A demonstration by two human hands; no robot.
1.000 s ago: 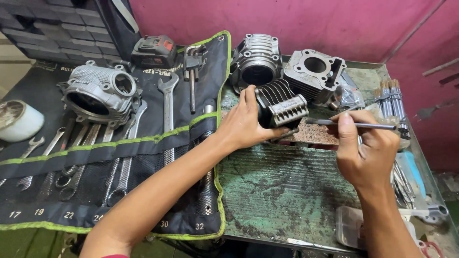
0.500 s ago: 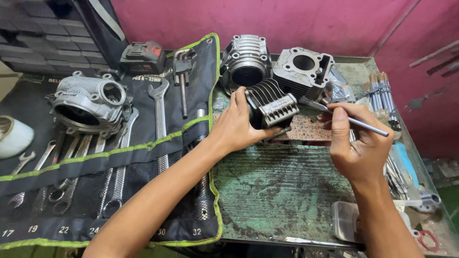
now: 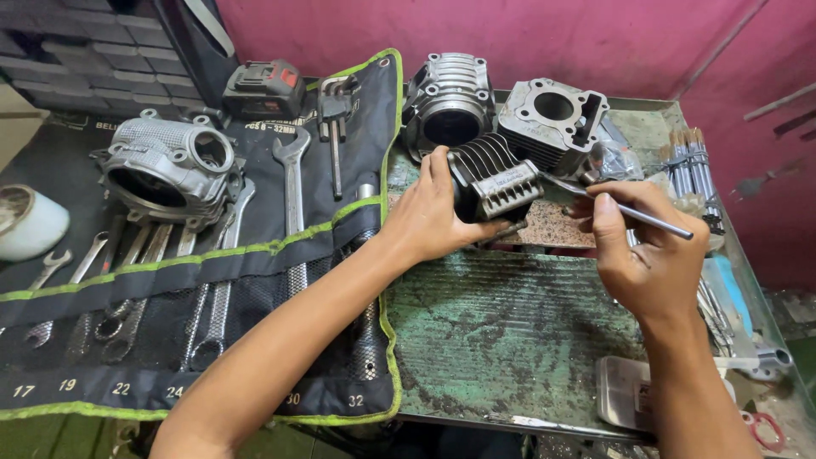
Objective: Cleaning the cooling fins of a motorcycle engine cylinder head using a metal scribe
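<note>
Black finned cylinder (image 3: 493,183) in left hand's (image 3: 429,217) closed grip.

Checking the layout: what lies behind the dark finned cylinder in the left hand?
Behind the finned cylinder stand two bare metal engine cylinders against the pink wall. The left hand hides its near side.

- Tool roll (image 3: 280,255): black fabric pouch with lime-green edging, spread open over the left of the bench; a row of white size marks (image 3: 127,389) runs along its lower edge.
- Battery pack (image 3: 263,87): dark block with a red label patch on top, at the roll's upper edge by the wall.
- Plastic bag (image 3: 614,161): clear and crumpled, right of the grey cylinders.
- Flat pack (image 3: 625,393): grey-white, rectangular, on the bench's front right edge.
</note>
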